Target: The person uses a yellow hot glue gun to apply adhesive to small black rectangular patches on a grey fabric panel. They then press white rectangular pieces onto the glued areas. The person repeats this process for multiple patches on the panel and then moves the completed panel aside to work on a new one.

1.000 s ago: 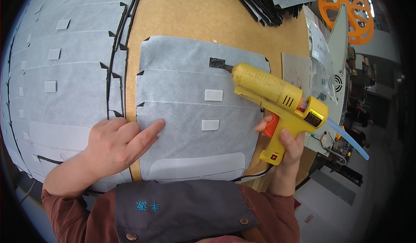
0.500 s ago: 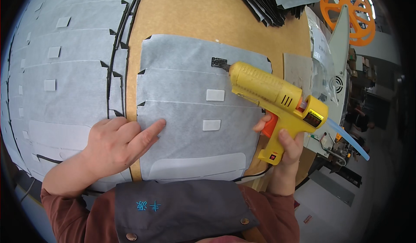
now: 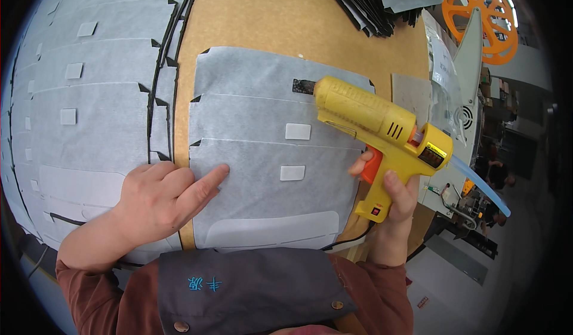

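My right hand grips a yellow glue gun by its handle, with a finger on the orange trigger. The gun's nozzle end lies over the right end of a small dark rectangle, which has a shiny, uneven surface. That rectangle is on a stack of grey fabric panels with black corners. Two white rectangular pieces sit below it, one on each lower panel. My left hand rests at the panels' left edge, index finger stretched onto the grey fabric, holding nothing.
More grey panels with white rectangles overlap at the left of the brown table. Black-edged pieces are stacked at the back. A machine with an orange reel stands at the right. A translucent glue stick sticks out behind the gun.
The glue gun has shifted slightly up, and its nozzle end now covers the right end of the dark rectangle. My left hand has stayed in place.
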